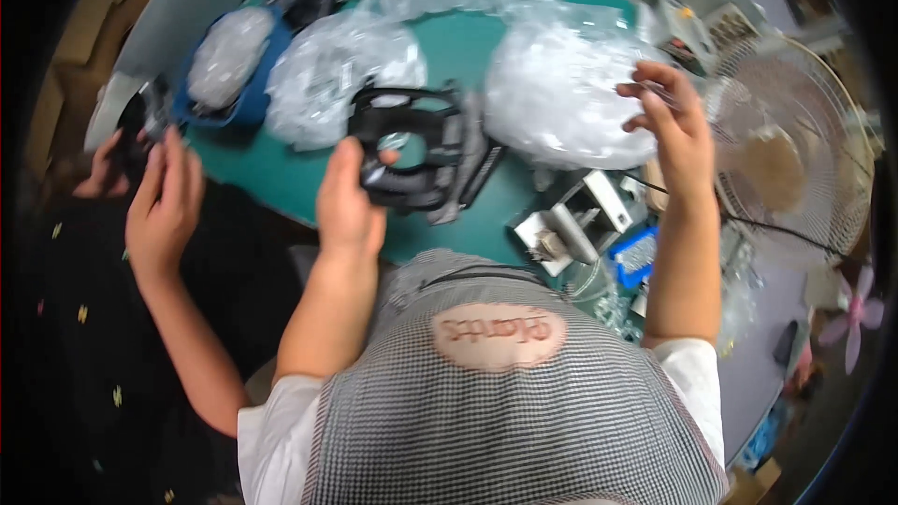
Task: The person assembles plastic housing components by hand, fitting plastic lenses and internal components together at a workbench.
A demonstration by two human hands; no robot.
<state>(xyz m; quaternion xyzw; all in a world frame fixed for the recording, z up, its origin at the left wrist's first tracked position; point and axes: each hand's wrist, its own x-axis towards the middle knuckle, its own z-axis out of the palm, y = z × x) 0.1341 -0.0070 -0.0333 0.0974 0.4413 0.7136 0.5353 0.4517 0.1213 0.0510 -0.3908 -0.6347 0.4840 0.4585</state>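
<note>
My left hand (348, 201) grips a black plastic frame (388, 182) with a round opening in its middle, thumb on its near left edge. The frame is held up over the green table (454, 47). Behind its right side is a grey-black part (472, 164), partly covered and blurred. Out to the right, my right hand (681, 131) is raised beside a big bag of white pieces (561, 84). Its thumb and fingertips pinch together on a small thin piece, too blurred to name.
At left a co-worker's hands (168, 196) hold a black part (138, 131). A blue bin (251, 98) and a clear plastic bag (341, 70) stand behind. A metal bench device (575, 224), a blue tray (636, 257) and a caged fan (786, 145) are on the right.
</note>
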